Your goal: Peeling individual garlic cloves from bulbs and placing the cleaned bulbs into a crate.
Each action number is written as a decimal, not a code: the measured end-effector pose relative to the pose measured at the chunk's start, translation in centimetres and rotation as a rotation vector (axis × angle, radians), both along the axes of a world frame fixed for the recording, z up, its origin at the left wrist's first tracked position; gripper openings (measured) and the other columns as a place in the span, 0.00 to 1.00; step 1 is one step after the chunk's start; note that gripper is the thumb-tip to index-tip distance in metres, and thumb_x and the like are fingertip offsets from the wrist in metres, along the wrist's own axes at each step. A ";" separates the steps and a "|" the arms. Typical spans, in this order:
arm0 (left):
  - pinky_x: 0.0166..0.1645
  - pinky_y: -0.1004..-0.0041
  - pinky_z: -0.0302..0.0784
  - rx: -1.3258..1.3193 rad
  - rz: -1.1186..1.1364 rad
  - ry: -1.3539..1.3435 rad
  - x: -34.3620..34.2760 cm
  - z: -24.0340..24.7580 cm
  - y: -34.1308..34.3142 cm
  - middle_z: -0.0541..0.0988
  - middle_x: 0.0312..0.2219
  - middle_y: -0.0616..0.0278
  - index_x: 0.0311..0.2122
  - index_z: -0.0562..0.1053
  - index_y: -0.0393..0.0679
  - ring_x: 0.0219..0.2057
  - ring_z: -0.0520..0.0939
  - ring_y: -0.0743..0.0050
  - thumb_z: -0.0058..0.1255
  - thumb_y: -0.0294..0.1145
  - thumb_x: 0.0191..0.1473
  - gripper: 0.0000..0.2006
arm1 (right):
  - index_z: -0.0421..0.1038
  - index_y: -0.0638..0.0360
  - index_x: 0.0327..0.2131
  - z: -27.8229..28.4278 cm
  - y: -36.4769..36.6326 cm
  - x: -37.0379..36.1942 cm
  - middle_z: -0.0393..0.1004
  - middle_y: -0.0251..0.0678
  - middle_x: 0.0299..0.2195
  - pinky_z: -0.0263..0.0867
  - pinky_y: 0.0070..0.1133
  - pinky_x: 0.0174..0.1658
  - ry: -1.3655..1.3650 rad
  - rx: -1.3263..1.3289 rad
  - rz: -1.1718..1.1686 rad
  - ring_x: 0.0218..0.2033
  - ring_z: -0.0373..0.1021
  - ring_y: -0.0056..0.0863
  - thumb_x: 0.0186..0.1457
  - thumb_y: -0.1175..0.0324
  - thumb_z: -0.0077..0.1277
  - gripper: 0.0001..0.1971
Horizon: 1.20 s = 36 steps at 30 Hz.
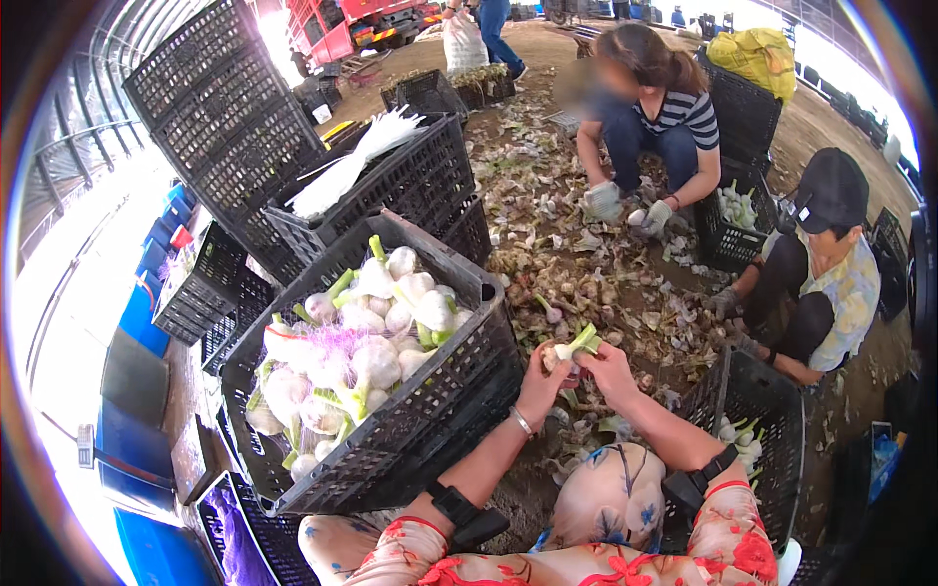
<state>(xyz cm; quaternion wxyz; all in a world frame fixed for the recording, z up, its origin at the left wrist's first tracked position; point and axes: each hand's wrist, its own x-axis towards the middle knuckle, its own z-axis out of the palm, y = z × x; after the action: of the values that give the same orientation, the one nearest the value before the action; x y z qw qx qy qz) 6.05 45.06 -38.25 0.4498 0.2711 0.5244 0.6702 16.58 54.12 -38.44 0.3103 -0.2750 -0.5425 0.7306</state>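
Observation:
Both hands meet in front of me around one garlic bulb [559, 355] with a short green stem pointing up to the right. My left hand [539, 389] is closed on the bulb's left side. The fingers of my right hand [610, 373] pinch it near the stem. Left of my arms, a black plastic crate [493, 337] is heaped with trimmed white garlic bulbs [376, 361], some in netting with a purple part. Beyond my hands, loose garlic [550, 311] and peelings [547, 244] cover the ground.
Right of my knee, a black crate [782, 420] holds some garlic. Two co-workers crouch ahead, one in a striped top [699, 122], one in a dark cap [832, 190], beside another garlic crate [728, 244]. Stacked crates [430, 176] stand at left, white netting [357, 161] on top.

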 end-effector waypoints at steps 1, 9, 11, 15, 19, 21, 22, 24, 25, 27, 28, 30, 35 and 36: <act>0.37 0.73 0.73 -0.019 -0.015 -0.005 -0.1 0.0 0.2 0.69 0.39 0.59 0.49 0.55 0.39 0.36 0.74 0.73 0.39 0.34 0.54 0.19 | 0.68 0.66 0.33 -0.1 0.1 0.0 0.70 0.31 0.26 0.62 0.16 0.30 0.020 0.010 -0.027 0.26 0.65 0.17 0.47 0.71 0.48 0.10; 0.34 0.64 0.72 -0.109 -0.338 -0.516 -2.8 0.1 0.2 0.73 0.29 0.59 0.43 0.64 0.42 0.26 0.75 0.70 0.24 0.50 0.55 0.23 | 0.67 0.66 0.29 0.3 0.0 -0.2 0.69 0.32 0.25 0.61 0.16 0.29 0.016 -0.198 -0.043 0.24 0.65 0.18 0.45 0.72 0.48 0.07; 0.32 0.66 0.74 -0.090 -0.354 -0.502 -2.8 -1.1 -0.1 0.72 0.32 0.58 0.45 0.62 0.40 0.27 0.76 0.69 0.32 0.45 0.55 0.20 | 0.66 0.66 0.29 0.2 -0.5 -0.3 0.69 0.32 0.24 0.61 0.16 0.29 0.070 -0.228 -0.021 0.25 0.65 0.19 0.45 0.72 0.49 0.08; 0.28 0.73 0.77 -0.210 0.056 -0.004 -0.8 -0.1 0.1 0.69 0.37 0.57 0.48 0.55 0.38 0.29 0.76 0.68 0.48 0.26 0.47 0.23 | 0.67 0.66 0.27 -0.2 -0.8 0.1 0.69 0.30 0.23 0.60 0.15 0.28 -0.009 -0.131 0.018 0.23 0.64 0.17 0.45 0.71 0.48 0.07; 0.23 0.76 0.74 -0.056 0.015 0.044 -1.8 -0.7 1.1 0.71 0.32 0.59 0.47 0.58 0.39 0.26 0.75 0.73 0.49 0.22 0.43 0.24 | 0.68 0.66 0.28 0.6 0.5 0.8 0.69 0.29 0.21 0.61 0.16 0.25 -0.123 0.188 0.036 0.21 0.64 0.16 0.47 0.69 0.45 0.08; 0.24 0.76 0.74 -0.037 -0.032 -0.029 -2.5 0.2 0.9 0.71 0.32 0.59 0.48 0.58 0.38 0.25 0.74 0.74 0.49 0.22 0.43 0.24 | 0.67 0.66 0.27 1.8 1.4 0.9 0.70 0.31 0.22 0.60 0.16 0.26 -0.117 0.113 0.034 0.23 0.64 0.15 0.46 0.69 0.46 0.08; 0.26 0.76 0.74 -0.040 -0.095 -0.066 -2.9 0.4 0.8 0.71 0.32 0.60 0.48 0.58 0.37 0.25 0.74 0.74 0.49 0.23 0.44 0.24 | 0.67 0.66 0.27 2.8 1.6 0.8 0.70 0.31 0.21 0.61 0.16 0.25 -0.189 0.177 0.017 0.22 0.64 0.16 0.46 0.70 0.46 0.08; 0.28 0.74 0.74 -0.020 -0.206 -0.152 -2.8 1.0 0.9 0.72 0.32 0.60 0.49 0.57 0.35 0.25 0.74 0.74 0.50 0.24 0.44 0.25 | 0.67 0.67 0.27 2.7 2.5 0.8 0.70 0.32 0.21 0.62 0.16 0.25 -0.269 0.232 -0.008 0.21 0.65 0.16 0.46 0.70 0.46 0.08; 0.28 0.74 0.74 -0.029 -0.215 -0.160 -2.5 1.1 0.7 0.72 0.32 0.60 0.49 0.57 0.35 0.25 0.74 0.74 0.50 0.24 0.44 0.25 | 0.66 0.67 0.27 2.1 2.9 0.7 0.69 0.32 0.20 0.63 0.17 0.24 -0.237 0.190 -0.037 0.21 0.65 0.17 0.46 0.70 0.46 0.08; 0.31 0.71 0.73 0.019 -0.374 -0.232 -1.9 1.1 0.3 0.72 0.31 0.59 0.49 0.59 0.37 0.25 0.74 0.72 0.51 0.28 0.44 0.25 | 0.66 0.67 0.27 1.0 3.6 0.8 0.69 0.32 0.19 0.63 0.17 0.23 -0.209 0.144 -0.070 0.20 0.65 0.18 0.46 0.70 0.46 0.08; 0.32 0.68 0.73 0.012 -0.438 -0.267 -1.8 1.2 -0.2 0.72 0.30 0.58 0.49 0.58 0.36 0.25 0.74 0.71 0.50 0.31 0.45 0.26 | 0.66 0.66 0.26 0.5 3.8 1.0 0.69 0.32 0.20 0.64 0.16 0.23 -0.171 0.081 -0.079 0.20 0.65 0.17 0.46 0.70 0.46 0.07; 0.32 0.67 0.73 -0.015 -0.474 -0.315 -1.9 0.7 -0.7 0.71 0.31 0.58 0.50 0.57 0.38 0.25 0.74 0.71 0.50 0.33 0.45 0.26 | 0.65 0.64 0.26 0.0 3.6 1.3 0.70 0.33 0.23 0.65 0.17 0.23 -0.131 0.011 -0.068 0.22 0.67 0.19 0.47 0.70 0.47 0.07; 0.32 0.68 0.74 0.010 -0.438 -0.399 -2.2 0.1 -0.9 0.70 0.34 0.59 0.52 0.54 0.45 0.27 0.74 0.71 0.46 0.37 0.49 0.26 | 0.65 0.62 0.32 0.9 1.9 2.7 0.70 0.34 0.29 0.66 0.18 0.25 0.097 -0.290 0.056 0.27 0.68 0.20 0.49 0.69 0.45 0.08; 0.31 0.69 0.75 -0.006 -0.348 -0.363 -2.2 -0.1 -0.9 0.70 0.34 0.61 0.51 0.53 0.46 0.26 0.73 0.73 0.45 0.35 0.50 0.24 | 0.65 0.62 0.34 1.3 1.4 2.7 0.70 0.33 0.28 0.66 0.17 0.26 0.069 -0.185 0.112 0.27 0.67 0.19 0.49 0.69 0.44 0.09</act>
<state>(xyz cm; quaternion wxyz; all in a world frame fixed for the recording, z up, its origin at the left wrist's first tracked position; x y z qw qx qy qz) 3.80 44.20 -38.37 0.6461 0.2310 0.3824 0.6188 19.25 55.53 -37.17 0.2609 -0.2465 -0.4762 0.8027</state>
